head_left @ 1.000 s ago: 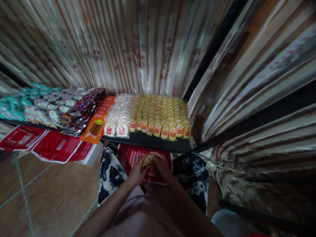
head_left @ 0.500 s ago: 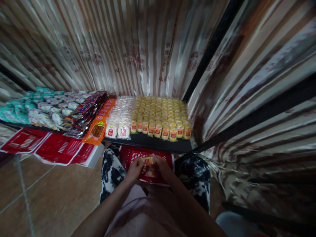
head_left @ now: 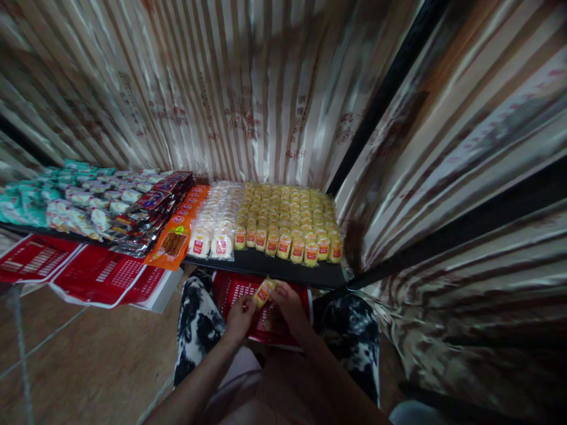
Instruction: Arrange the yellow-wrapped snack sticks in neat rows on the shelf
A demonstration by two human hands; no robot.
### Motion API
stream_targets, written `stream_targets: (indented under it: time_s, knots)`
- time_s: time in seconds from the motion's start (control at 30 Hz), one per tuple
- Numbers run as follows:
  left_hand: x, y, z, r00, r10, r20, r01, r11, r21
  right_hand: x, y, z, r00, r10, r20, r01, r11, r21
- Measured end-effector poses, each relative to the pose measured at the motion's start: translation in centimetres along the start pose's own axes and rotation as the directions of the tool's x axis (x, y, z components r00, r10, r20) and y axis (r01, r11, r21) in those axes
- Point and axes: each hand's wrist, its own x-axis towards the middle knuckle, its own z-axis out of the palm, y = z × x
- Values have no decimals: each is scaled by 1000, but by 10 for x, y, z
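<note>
A small yellow wrapped snack cake with a red and white label is held tilted between both hands. My left hand pinches its lower left end, and my right hand grips its upper right end. Beneath them, between the knees, lies a red sheet or bag with white printing, partly covered by the hands. Just beyond, rows of similar yellow packaged cakes stand on a black shelf. White packaged cakes sit in rows to their left.
Left along the shelf are an orange snack packet, dark shiny packets, and white and teal packets. Red printed bags hang below the shelf's front edge. Striped curtains and black poles enclose the back and right.
The cake in my hands has turned from nearly level to a slant, its right end now higher. Both hands still grip it. The view has tilted slightly upward.
</note>
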Motion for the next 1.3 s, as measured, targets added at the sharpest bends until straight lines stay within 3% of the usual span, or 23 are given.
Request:
stream_targets:
  time_s: [0.07,0.13,0.27,0.4,0.57,0.87,1.03,1.3]
  knots:
    - [-4,5,-4,974,172,-149,-154,980,130,3,-5,4,996,-87,2,87,995,-49]
    - [-7,12,-8,905,365,-219,-299,912,282,6,-12,9,987,-158,24,160,979,-128]
    - [-6,28,-8,842,524,-129,-447,811,379,15,-30,19,969,-243,51,245,895,-373]
    - [5,35,-2,823,564,-70,-492,768,409,29,-48,29,945,-322,57,301,790,-534]
    - [20,43,3,792,605,-87,-524,745,413,50,-66,39,884,-465,53,391,671,-631]
    - [48,59,3,740,665,-94,-564,691,452,76,-73,52,849,-518,107,372,440,-818]
    - [57,65,1,686,727,5,-628,589,508,82,-73,59,839,-529,124,373,394,-840]
    - [63,68,-2,766,642,-32,-575,707,411,83,-63,60,801,-581,142,448,425,-787]
